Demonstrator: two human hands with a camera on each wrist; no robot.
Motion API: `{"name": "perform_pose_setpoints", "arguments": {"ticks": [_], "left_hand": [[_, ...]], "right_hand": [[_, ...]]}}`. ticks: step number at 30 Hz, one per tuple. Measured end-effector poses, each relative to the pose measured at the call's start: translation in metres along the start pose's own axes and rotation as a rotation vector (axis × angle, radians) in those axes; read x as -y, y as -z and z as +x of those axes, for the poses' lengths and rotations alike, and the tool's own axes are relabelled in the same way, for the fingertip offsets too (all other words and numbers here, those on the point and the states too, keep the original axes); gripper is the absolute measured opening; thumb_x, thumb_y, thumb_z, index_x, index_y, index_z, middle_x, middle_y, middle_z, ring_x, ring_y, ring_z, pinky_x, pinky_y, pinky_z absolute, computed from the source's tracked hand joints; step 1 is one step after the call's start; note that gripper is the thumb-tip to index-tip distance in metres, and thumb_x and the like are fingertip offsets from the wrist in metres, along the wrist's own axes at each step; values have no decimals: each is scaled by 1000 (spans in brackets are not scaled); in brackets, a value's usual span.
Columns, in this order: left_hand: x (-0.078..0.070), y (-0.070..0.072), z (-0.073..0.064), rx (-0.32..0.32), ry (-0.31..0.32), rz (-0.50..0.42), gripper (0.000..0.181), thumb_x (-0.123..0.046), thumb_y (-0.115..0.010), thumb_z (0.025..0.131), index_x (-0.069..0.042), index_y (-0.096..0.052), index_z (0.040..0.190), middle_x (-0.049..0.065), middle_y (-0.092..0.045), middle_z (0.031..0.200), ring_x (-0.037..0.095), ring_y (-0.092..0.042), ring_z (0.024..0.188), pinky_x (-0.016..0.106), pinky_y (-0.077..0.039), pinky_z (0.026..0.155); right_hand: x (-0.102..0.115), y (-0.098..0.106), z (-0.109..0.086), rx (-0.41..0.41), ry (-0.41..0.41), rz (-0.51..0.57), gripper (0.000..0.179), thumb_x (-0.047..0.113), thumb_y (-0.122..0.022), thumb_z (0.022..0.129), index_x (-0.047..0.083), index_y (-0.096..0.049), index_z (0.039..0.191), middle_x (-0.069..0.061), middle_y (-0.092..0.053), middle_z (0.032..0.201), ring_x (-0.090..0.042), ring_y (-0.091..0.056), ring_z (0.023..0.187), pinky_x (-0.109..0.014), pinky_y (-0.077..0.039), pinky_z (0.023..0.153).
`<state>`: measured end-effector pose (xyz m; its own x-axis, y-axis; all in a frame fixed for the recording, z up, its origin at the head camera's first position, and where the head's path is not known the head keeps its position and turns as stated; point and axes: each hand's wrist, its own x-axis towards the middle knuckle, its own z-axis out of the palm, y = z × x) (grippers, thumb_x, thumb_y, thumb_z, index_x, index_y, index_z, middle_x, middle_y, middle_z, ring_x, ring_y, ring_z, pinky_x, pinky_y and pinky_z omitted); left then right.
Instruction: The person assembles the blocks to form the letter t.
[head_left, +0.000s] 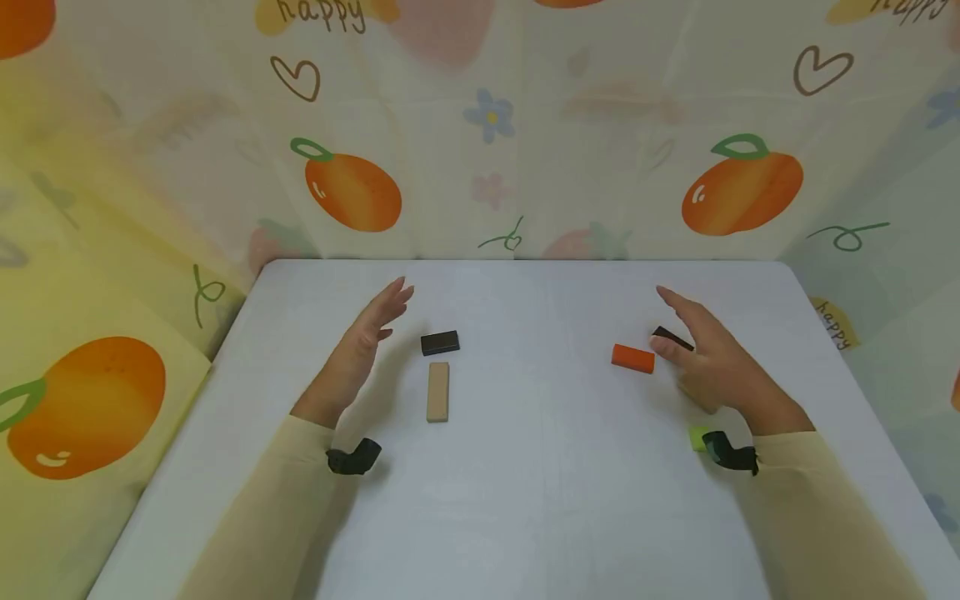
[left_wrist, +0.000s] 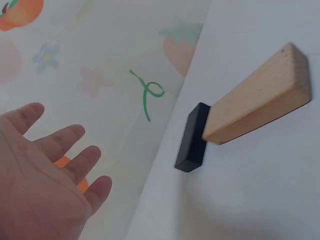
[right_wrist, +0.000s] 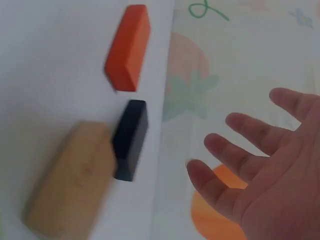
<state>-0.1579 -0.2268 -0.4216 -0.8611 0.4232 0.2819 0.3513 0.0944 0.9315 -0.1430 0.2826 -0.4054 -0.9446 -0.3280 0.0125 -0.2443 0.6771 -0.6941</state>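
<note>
My left hand (head_left: pixel 356 354) is raised to the left of two blocks, its fingers extended and nothing in it. Nearest to it lie a black block (head_left: pixel 440 342) and, just in front, a plain wooden block (head_left: pixel 438 392); both also show in the left wrist view. On the other side my right hand (head_left: pixel 712 358) hovers with straight fingers over a group of blocks. An orange block (head_left: pixel 633 358) lies to its left. A second black block (right_wrist: pixel 131 140) and a second wooden block (right_wrist: pixel 72 180) are partly covered by this hand in the head view.
A lime-green block (head_left: pixel 699 438) lies partly hidden behind the black camera strap (head_left: pixel 729 452) on the right wrist. All blocks are on a white table (head_left: pixel 540 517). Behind it hangs a fruit-print cloth (head_left: pixel 570 167), which also covers both sides.
</note>
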Motion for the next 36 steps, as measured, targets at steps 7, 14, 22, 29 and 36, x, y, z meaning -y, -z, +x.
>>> {"name": "perform_pose_setpoints", "arguments": {"ticks": [7, 14, 22, 29, 36], "left_hand": [[25, -14, -12, -4, 8, -146, 102, -81, -42, 104, -11, -19, 175, 32, -31, 169, 61, -25, 148, 68, -23, 110], [46, -25, -24, 53, 17, -195, 96, -76, -38, 108, -9, -20, 175, 35, -36, 165, 62, -30, 147, 60, -36, 108], [49, -31, -34, 126, 151, -82, 76, -44, -61, 112, -7, -31, 172, 21, -45, 165, 42, -35, 153, 53, -29, 121], [42, -35, -35, 144, 351, 157, 85, -26, -95, 88, -25, -54, 162, -4, -47, 165, 22, -36, 154, 55, -25, 124], [39, -38, -33, 232, 292, 347, 84, -20, -97, 84, -15, -57, 159, 2, -39, 169, 31, -28, 156, 62, -31, 120]], "right_hand": [[-12, -23, -3, -31, -19, 88, 77, 35, -66, 111, 6, -29, 172, -27, -38, 166, -48, -41, 145, -71, -37, 112], [-19, -42, -4, -53, -72, 153, 75, 38, -73, 107, 4, -43, 166, -22, -48, 158, -41, -49, 138, -60, -45, 108], [-30, -58, -5, -102, -55, 50, 60, 32, -80, 104, 1, -60, 152, -17, -62, 135, -34, -55, 119, -52, -50, 96], [-41, -67, -6, -169, -1, -62, 46, 9, -81, 101, -7, -64, 141, -26, -63, 131, -43, -54, 118, -56, -45, 95], [-41, -70, -5, -166, -5, -89, 40, 4, -77, 102, -8, -66, 138, -28, -61, 133, -46, -55, 122, -59, -45, 96]]}}
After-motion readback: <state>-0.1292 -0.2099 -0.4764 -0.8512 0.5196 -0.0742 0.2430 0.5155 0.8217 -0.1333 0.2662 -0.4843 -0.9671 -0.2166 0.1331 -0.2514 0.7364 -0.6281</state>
